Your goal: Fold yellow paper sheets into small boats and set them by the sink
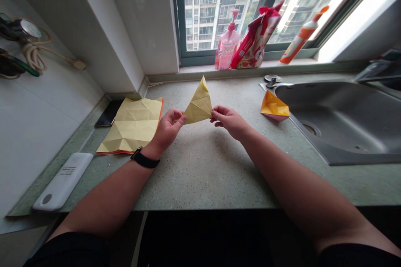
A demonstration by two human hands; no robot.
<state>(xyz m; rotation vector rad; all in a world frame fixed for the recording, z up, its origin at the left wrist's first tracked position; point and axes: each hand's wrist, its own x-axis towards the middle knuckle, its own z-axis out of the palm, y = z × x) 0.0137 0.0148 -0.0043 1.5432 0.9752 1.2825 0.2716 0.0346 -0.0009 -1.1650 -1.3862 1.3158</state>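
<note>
Between my two hands a folded yellow paper (199,104) is held above the counter, shaped like a triangle with its point away from me. My left hand (169,127), with a black watch on the wrist, pinches the lower left corner between thumb and fingers. The lower right corner is pinched by my right hand (228,120). To the left lies a stack of creased paper sheets (134,123), yellow on top with orange edges below. A folded orange and yellow paper piece (274,106) sits at the right, beside the sink.
A steel sink (332,159) is set into the speckled counter (206,175) on the right. Left stand a dark phone (108,113) and a white power bank (64,181). On the windowsill are a pink pump bottle (226,48), a red bag (258,39) and an orange bottle (300,38).
</note>
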